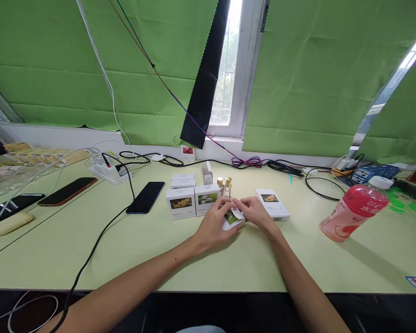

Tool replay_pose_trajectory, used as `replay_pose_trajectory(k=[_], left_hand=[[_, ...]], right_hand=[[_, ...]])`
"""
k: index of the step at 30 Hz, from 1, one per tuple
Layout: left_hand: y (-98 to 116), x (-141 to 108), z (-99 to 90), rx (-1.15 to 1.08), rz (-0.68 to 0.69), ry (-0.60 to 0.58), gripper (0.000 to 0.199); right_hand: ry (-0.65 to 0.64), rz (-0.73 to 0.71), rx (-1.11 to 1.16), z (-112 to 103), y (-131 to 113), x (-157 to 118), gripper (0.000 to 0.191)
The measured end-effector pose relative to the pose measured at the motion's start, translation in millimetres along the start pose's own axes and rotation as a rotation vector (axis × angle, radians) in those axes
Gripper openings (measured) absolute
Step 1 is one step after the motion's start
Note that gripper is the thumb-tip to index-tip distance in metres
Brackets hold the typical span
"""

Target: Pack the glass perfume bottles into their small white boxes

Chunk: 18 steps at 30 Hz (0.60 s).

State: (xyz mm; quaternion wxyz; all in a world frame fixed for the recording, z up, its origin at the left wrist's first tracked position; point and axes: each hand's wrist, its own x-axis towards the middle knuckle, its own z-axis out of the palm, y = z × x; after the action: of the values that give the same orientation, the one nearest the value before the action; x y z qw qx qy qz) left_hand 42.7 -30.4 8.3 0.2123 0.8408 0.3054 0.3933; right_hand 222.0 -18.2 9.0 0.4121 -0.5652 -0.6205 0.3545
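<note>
A small white box with a green picture [230, 219] is between my hands, low over the table. My left hand [212, 223] is wrapped round its left side. Fingers of my right hand [253, 211] are closed at its upper right edge, partly hiding it. Just behind stand two small glass bottles with gold caps [228, 183]. Left of them are a white box with a white-flower picture [207, 199] and one with a yellow-flower picture [180, 203], both upright. A white box with an open top [207, 173] stands farther back. Another yellow-flower box [272, 204] lies flat to the right.
A pink drink bottle [355, 210] stands at the right. Left are a black phone [146, 197], a phone in a red case [68, 191] and a power strip [110, 170]. A black cable [100, 245] crosses the table [225, 270]. More white boxes [183, 180] stand behind the front pair.
</note>
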Motion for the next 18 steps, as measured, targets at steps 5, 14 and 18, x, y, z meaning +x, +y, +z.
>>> replay_pose_trajectory(k=[5, 14, 18], left_hand=[[-3.2, -0.3, 0.3, 0.022, -0.017, -0.006, 0.055], [-5.4, 0.2, 0.0, -0.029, 0.013, 0.003, 0.075], [-2.0, 0.3, 0.0, -0.082, 0.029, 0.031, 0.075]], right_hand=[[0.048, -0.062, -0.006, -0.2, 0.9, -0.2, 0.06], [0.116, -0.161, 0.085, 3.4, -7.7, -3.9, 0.057], [0.157, -0.169, 0.096, 4.5, -14.9, -6.7, 0.056]])
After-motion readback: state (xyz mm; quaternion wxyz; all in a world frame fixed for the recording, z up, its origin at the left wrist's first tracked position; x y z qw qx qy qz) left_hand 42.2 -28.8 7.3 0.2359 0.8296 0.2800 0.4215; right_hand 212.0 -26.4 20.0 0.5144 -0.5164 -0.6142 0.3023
